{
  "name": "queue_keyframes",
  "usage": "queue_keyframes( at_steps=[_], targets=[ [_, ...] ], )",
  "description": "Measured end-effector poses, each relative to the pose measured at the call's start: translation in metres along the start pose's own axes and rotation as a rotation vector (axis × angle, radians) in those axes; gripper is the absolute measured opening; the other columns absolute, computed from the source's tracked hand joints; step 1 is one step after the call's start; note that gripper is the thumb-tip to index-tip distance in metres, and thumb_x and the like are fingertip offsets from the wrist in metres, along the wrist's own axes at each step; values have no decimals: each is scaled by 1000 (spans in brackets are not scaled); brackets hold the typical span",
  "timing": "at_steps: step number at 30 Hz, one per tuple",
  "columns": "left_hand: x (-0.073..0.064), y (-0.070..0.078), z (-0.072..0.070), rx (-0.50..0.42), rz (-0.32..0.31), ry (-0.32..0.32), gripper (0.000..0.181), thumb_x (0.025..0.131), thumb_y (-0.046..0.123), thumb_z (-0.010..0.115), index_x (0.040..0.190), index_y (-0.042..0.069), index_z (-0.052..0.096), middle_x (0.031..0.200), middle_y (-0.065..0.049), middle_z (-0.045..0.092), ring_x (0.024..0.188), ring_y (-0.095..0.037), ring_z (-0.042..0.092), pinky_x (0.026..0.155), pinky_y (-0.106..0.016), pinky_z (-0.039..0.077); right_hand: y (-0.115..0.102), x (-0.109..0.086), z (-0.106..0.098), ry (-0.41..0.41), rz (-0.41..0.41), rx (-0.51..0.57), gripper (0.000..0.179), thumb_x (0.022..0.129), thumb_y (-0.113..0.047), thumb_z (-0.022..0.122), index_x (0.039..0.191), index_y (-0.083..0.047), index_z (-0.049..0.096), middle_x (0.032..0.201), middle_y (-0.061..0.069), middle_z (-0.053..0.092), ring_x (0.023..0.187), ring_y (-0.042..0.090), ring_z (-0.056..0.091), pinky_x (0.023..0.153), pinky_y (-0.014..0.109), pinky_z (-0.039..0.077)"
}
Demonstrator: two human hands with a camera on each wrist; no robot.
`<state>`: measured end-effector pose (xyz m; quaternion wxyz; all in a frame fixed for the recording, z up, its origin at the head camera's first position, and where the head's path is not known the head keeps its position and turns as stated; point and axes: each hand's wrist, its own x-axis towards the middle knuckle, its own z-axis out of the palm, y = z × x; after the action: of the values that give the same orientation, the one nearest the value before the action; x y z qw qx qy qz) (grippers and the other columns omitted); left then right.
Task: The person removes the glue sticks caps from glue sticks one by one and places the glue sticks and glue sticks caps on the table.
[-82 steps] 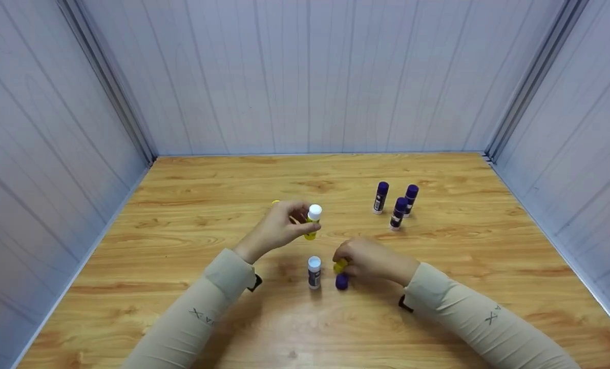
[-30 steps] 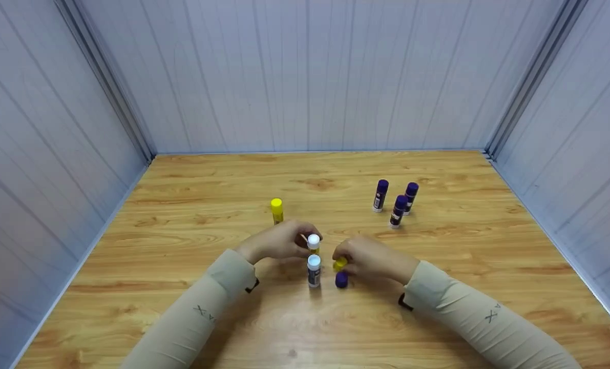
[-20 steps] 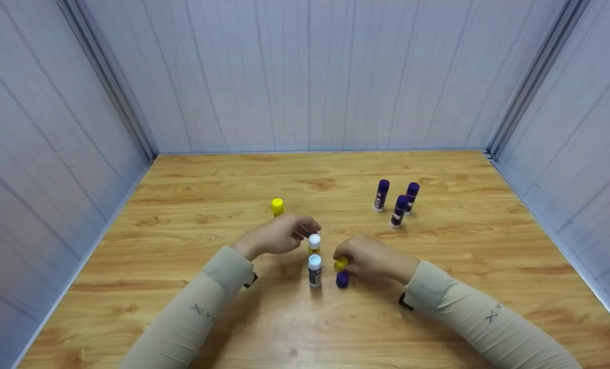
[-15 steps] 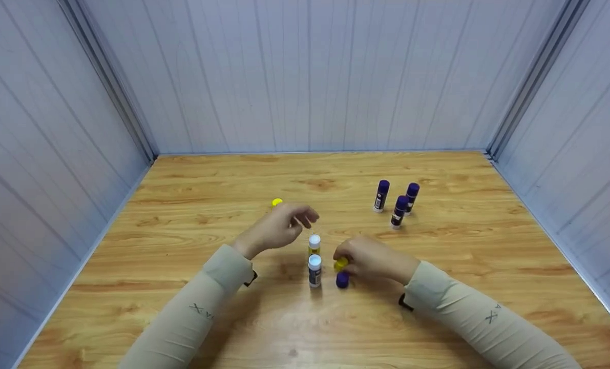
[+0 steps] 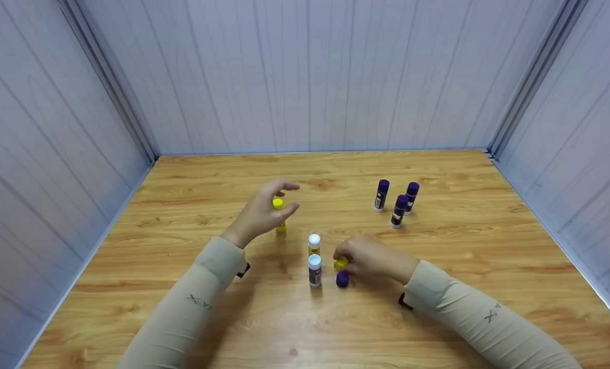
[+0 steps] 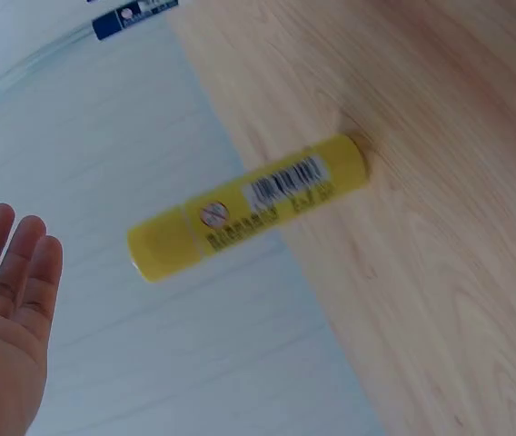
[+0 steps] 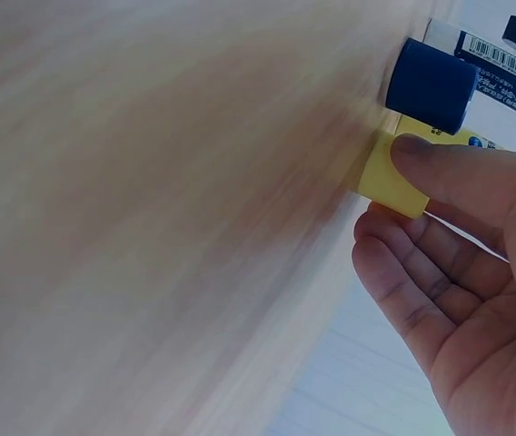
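Observation:
My left hand [image 5: 257, 212], fingers spread and holding nothing, is around a capped yellow glue stick [image 6: 249, 207] that stands upright on the table. In the head view, thumb and fingers lie to either side of its cap. My right hand [image 5: 374, 258] pinches a yellow cap [image 7: 390, 179] between thumb and fingers, down at the tabletop. Right by it sits a dark purple cap [image 5: 342, 280]. Between the hands stand two uncapped glue sticks with white tops, one yellow [image 5: 314, 242] and, nearer me, one purple-labelled [image 5: 315, 275].
Three capped purple glue sticks stand upright at the back right: one farther left [image 5: 381, 196], one in front [image 5: 399, 211] and one behind it [image 5: 412, 192]. Pale panel walls [image 5: 305, 77] enclose the wooden table [image 5: 294, 328] at the back and sides.
My left hand lowered the uncapped yellow glue stick behind the purple-labelled one, let go, then moved back and left to the capped yellow stick, its fingers spreading. My right hand stayed in place.

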<state>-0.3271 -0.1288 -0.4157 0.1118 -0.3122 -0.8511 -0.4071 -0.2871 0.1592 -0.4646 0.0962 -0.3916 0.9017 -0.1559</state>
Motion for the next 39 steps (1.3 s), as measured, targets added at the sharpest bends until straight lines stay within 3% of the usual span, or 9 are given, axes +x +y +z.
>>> queue_keyframes(
  at_steps=[7,15,18,28,39],
  targets=[
    [0,-20,-8,-7,-160,-25,50,102,16,78,147,2,60,151,-21,62,141,-39,58,118,-56,48,0,0,-2,-9,21,-9,19,97,-7,80,116,-7,80,107,7,81,93,20,74,87,38,63],
    [-1,-32,-10,-82,-457,-148,74,98,20,83,160,5,44,160,-19,51,147,-40,52,121,-56,47,-1,-1,-2,-9,36,4,18,97,-9,81,114,-8,80,106,6,81,92,19,72,86,38,62],
    [-2,-37,-8,-78,-528,-186,75,98,17,83,160,4,42,158,-20,52,147,-40,52,120,-55,48,-2,-1,-2,-5,36,6,18,97,-10,81,114,-8,81,105,6,81,92,19,73,86,38,62],
    [-8,-47,-6,-57,-589,-246,59,99,18,81,148,-1,56,139,-19,64,129,-36,62,114,-52,53,-1,0,0,-5,21,-16,16,97,-10,80,114,-8,80,106,6,81,92,19,73,86,37,62],
    [-7,-50,-2,-69,-620,-225,53,99,14,80,146,1,60,133,-15,67,125,-33,64,113,-49,54,-1,0,-1,-9,23,-11,17,98,-9,79,114,-7,79,105,7,81,92,20,74,85,37,63]
  ],
)
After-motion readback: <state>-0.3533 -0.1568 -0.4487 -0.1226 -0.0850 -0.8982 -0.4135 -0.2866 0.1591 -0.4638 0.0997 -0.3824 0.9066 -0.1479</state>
